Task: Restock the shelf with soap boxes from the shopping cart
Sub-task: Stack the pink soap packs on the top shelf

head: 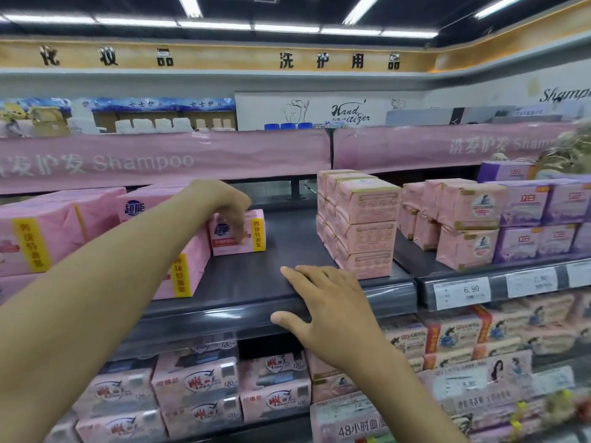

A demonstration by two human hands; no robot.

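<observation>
Fingers (239,230) of the left hand (224,203) curl over a soap box (257,230) set toward the shelf's (287,251) back edge; the right hand (332,308) lies flat, empty, on its front edge. Much of the shelf is bare, so restocking looks barely begun; cart unseen.

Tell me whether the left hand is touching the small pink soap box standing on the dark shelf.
Touching. The head view shows the left hand with its fingers curled down over the front of the small pink soap box.
</observation>
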